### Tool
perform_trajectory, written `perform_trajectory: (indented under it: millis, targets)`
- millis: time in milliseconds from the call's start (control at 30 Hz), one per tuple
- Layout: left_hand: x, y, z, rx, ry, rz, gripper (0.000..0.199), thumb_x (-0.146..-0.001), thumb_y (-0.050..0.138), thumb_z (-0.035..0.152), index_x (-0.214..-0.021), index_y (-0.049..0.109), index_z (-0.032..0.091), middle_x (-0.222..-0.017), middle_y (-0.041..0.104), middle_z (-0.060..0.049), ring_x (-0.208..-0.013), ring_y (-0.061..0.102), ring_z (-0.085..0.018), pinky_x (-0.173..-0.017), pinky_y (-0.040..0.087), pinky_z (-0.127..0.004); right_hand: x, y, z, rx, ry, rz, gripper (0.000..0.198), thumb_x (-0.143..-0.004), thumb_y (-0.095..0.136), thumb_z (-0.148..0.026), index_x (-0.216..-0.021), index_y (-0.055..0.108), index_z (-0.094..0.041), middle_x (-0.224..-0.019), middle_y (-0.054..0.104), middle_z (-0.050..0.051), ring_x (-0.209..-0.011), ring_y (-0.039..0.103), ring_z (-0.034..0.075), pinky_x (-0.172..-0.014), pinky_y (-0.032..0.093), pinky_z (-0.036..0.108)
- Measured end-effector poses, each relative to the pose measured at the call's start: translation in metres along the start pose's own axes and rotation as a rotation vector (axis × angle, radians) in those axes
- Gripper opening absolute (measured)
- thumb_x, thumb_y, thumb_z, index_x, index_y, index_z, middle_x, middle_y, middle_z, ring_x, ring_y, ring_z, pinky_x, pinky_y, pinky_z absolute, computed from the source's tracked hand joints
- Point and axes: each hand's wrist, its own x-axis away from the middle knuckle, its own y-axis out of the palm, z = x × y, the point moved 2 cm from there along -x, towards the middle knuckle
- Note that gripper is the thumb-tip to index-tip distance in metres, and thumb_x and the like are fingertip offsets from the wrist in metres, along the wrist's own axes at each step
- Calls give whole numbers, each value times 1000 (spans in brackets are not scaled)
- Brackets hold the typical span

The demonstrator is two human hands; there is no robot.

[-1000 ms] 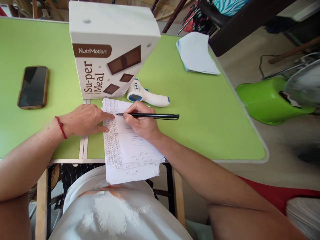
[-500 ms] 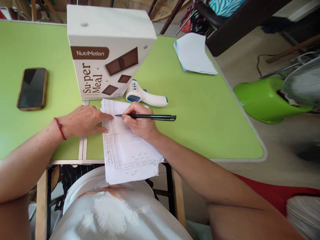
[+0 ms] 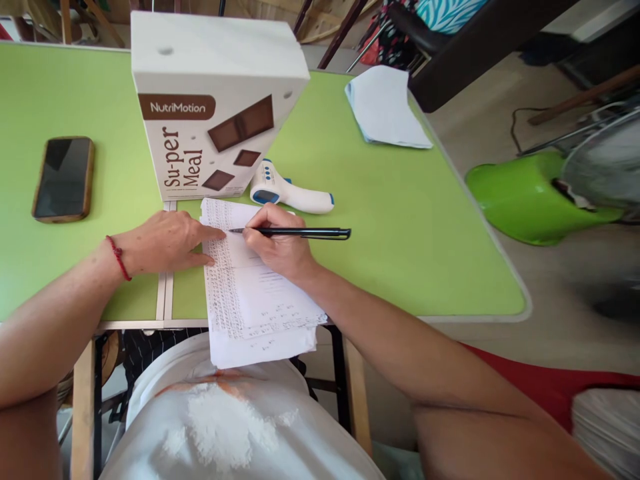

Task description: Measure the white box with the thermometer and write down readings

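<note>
My right hand (image 3: pixel 280 243) grips a slim black pen (image 3: pixel 320 233) over white handwritten paper sheets (image 3: pixel 260 303) overhanging the flat green table (image 3: pixel 400 260); my left hand (image 3: pixel 170 241), thumb and forefinger apart, touches them. Just beyond stands a white cardboard box (image 3: pixel 215 100), contents hidden, beside a white-and-blue handheld thermometer (image 3: pixel 300 197).

A camera worn on the person's head looks forward and down over a green table (image 3: pixel 400 267), with the left hand (image 3: pixel 170 241) and right hand (image 3: pixel 283 247) close below. The wide view takes in the wearer's white shirt (image 3: pixel 225 427) on the near side and reaches the floor (image 3: pixel 467 133) beyond the table's right edge.
</note>
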Motion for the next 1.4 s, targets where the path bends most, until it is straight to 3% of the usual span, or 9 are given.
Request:
perform_trajectory:
  millis: [267, 633, 1000, 1400]
  targets:
    - [1, -2, 0, -2, 8, 0, 42, -92, 64, 33, -134, 63, 26, -56, 60, 1, -58, 58, -18, -54, 31, -26, 0, 0, 0, -3, -16, 9, 13, -70, 56, -19, -62, 47, -23, -52, 49, -6, -47, 37, 9, -45, 30, 26]
    - [1, -2, 1, -9, 3, -2, 43, -92, 64, 34, -134, 63, 25, -56, 60, 0, -58, 58, -18, -54, 30, -25, -1, -1, -1, 8, -10, 53, 13, -68, 55, -20, -60, 46, -23, -51, 49, -6, -47, 37, 9, -46, 31, 26]
    - [1, -3, 1, -5, 9, -4, 43, -92, 63, 35, -135, 62, 25, -55, 59, 1, -57, 58, -18, -53, 30, -25, 0, -1, -1, 17, -1, 1, 13, -67, 55, -18, -61, 45, -24, -52, 47, -6, -47, 35, 9, -46, 32, 26]
    - [2, -2, 1, -1, 11, -5, 43, -92, 63, 35, -134, 62, 25, -55, 58, 2, -55, 57, -17, -54, 31, -25, 0, -1, 1, 7, -24, 67, 14, -67, 55, -17, -60, 45, -23, -52, 48, -6, -47, 36, 9, -47, 32, 26]
